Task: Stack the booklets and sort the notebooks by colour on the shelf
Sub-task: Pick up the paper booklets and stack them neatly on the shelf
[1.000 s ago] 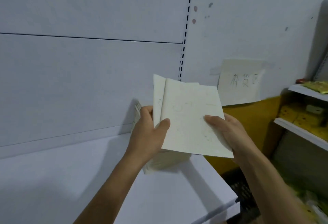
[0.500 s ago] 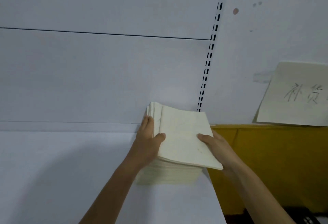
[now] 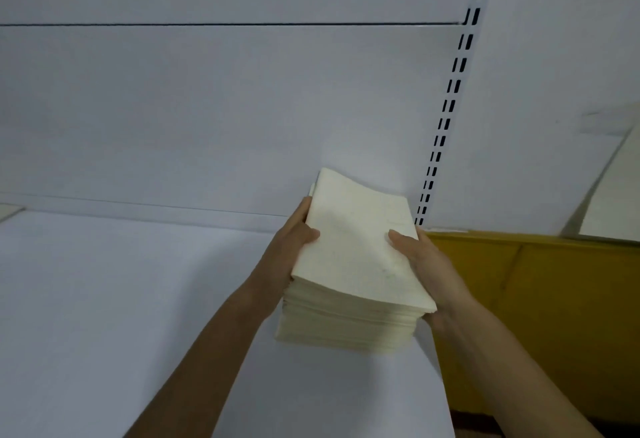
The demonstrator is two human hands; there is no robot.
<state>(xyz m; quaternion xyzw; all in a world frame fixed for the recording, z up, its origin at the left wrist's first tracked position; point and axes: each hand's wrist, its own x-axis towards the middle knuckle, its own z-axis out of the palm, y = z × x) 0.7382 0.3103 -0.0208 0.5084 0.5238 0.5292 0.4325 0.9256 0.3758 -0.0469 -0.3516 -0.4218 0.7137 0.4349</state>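
Note:
A thick stack of cream booklets (image 3: 349, 325) stands on the white shelf (image 3: 104, 299), near its right end and close to the back panel. The top booklets (image 3: 356, 247) lie slightly askew, their far edge lifted. My left hand (image 3: 287, 250) grips the stack's left side, thumb on the top cover. On the right side my right hand (image 3: 422, 264) holds the top booklets, thumb on the cover and fingers under the edge.
A slotted upright (image 3: 446, 115) runs up the white back panel just right of the stack. Beyond the shelf's right edge is a yellow surface (image 3: 536, 299). A paper sheet (image 3: 613, 202) hangs on the wall at far right. Something pale (image 3: 8, 210) peeks in at far left.
The booklets held up in both hands a second ago have come down onto the stack. Both hands stay on its sides. The view has shifted left and closer.

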